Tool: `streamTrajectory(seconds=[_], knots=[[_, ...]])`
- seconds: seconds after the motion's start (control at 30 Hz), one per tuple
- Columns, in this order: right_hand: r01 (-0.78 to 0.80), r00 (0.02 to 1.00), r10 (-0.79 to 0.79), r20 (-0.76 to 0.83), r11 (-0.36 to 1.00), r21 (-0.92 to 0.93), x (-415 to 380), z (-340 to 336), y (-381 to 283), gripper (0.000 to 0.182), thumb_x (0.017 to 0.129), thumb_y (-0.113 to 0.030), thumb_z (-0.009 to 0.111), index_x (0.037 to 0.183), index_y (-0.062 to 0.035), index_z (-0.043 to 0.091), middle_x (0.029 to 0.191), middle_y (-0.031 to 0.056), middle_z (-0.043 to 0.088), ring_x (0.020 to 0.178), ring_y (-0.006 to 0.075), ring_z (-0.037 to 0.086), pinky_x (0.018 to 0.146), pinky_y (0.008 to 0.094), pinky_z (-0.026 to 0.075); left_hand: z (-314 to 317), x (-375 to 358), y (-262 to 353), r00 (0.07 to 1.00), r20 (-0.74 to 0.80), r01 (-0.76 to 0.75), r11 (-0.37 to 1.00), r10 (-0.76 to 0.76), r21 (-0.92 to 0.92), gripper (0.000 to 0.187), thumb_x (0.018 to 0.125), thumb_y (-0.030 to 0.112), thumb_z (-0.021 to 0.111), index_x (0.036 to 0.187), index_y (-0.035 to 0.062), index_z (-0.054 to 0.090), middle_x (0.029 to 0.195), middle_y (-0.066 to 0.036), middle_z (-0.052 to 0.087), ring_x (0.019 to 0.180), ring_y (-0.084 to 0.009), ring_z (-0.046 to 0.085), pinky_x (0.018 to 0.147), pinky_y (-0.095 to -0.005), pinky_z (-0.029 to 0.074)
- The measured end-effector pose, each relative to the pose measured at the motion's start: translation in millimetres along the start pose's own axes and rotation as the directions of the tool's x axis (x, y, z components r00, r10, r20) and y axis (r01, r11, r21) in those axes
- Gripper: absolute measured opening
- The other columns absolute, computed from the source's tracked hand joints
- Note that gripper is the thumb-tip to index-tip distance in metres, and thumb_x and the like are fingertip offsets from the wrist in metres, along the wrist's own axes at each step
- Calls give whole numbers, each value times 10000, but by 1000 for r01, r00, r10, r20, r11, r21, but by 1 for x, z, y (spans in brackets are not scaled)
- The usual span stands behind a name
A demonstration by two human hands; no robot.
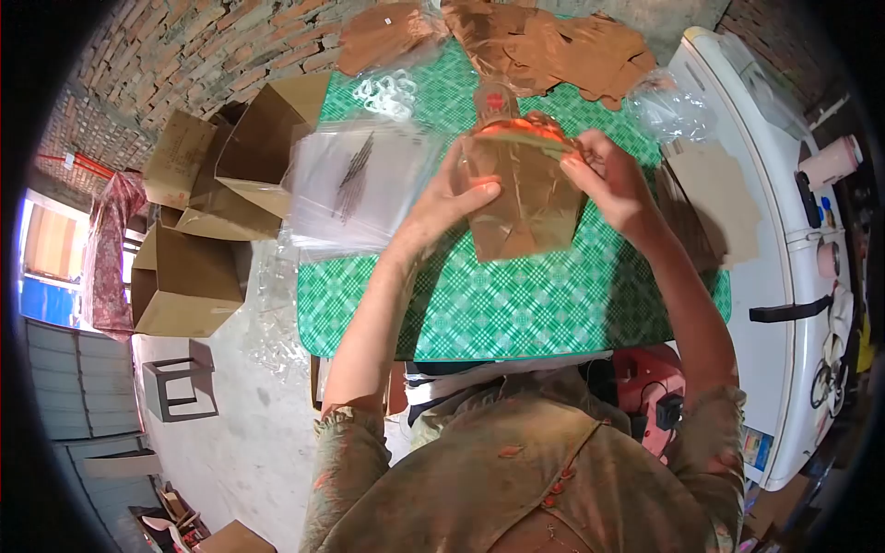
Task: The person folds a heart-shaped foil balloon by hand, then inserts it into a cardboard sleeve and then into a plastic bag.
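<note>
A clear plastic bag (525, 217) with a flat brown piece inside is held up over the green checked tablecloth (498, 318). A rounded brown tab (498, 103) with a red mark sticks up at the bag's top, where an orange glare crosses. My left hand (456, 189) grips the bag's left edge, thumb in front and fingers mostly hidden behind. My right hand (608, 180) pinches the upper right edge between thumb and fingers. Left of my left hand lies a stack of clear plastic bags (323, 184). Flat brown card pieces (714, 203) lie right of my right hand.
Brown flat pieces (562, 51) and a bunch of white loops (387, 94) lie at the table's back. Crumpled clear plastic (673, 106) is at the back right. Open cardboard boxes (198, 286) stand left, beyond a small grey stool (180, 387). A white fridge (751, 369) lies along the right.
</note>
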State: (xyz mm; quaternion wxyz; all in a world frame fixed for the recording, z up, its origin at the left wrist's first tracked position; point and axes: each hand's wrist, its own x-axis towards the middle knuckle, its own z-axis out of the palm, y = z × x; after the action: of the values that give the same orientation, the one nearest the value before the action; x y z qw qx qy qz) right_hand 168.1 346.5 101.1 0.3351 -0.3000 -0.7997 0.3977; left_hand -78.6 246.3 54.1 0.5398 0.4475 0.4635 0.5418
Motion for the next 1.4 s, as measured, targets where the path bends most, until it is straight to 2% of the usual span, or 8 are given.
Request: streamTrajectory(seconds=[0.03,0.13,0.23,0.37,0.47,0.63,0.8,1.4], knots=[[61,998,-59,-35,996,60,-13,-1,-16,192,969,-94,728,1050,13,592,847,84,628,792,194,618,740,348,498,2,-6,4,997,30,-66,998,66,-7,998,898,365,869,1633,-36,326,1530,-211,551,1412,-278,524,1176,-421,422],[372,928,-356,107,894,-251,-54,-10,-30,315,861,-39,777,1112,-27,588,1000,90,655,946,277,644,854,395,513,0,-36,2,997,69,2,976,-17,216,568,905,291,839,1355,-16,680,1409,-179,660,1371,-310,577,1168,-436,433],[481,877,-465,121,849,-220,-105,5,-14,488,746,-37,821,1166,-71,575,1184,114,638,1100,362,606,966,462,497,19,-78,-8,960,137,-278,893,245,353,271,900,164,780,1126,15,794,1311,-144,725,1348,-337,606,1163,-458,442],[447,893,-417,168,787,-424,-167,22,17,692,683,-78,885,1314,-105,604,1320,114,599,1263,342,570,1037,476,474,39,-130,-45,928,187,-366,696,323,618,346,837,-49,716,1141,85,813,1348,-103,726,1460,-341,530,1257,-537,351],[527,838,-493,233,621,-580,-191,26,36,610,727,-79,865,1296,-122,650,1315,85,616,1268,300,580,1040,449,479,52,-157,-62,927,191,-351,562,324,749,422,808,-77,718,1175,108,812,1423,-116,685,1491,-363,494,1269,-563,324],[544,834,-475,280,626,-559,-202,23,36,397,852,-89,770,1243,-125,716,1309,45,649,1252,253,595,1028,428,500,70,-176,-71,896,186,-353,395,402,848,622,723,-113,687,1319,63,717,1469,-154,623,1447,-364,530,1210,-549,427],[586,808,-489,328,616,-526,-212,28,34,329,857,-101,748,1186,-84,757,1266,44,678,1234,245,600,999,417,517,78,-196,-82,867,100,-310,372,487,875,639,708,-110,699,1331,33,683,1420,-203,623,1367,-430,573,1125,-502,512],[540,816,-538,209,584,-606,-229,52,50,371,846,-86,801,1215,-68,769,1133,28,629,1048,205,617,935,405,508,59,-202,-100,775,258,-454,226,576,862,363,798,38,796,1158,37,748,1205,-95,715,1146,-309,680,962,-415,590]])
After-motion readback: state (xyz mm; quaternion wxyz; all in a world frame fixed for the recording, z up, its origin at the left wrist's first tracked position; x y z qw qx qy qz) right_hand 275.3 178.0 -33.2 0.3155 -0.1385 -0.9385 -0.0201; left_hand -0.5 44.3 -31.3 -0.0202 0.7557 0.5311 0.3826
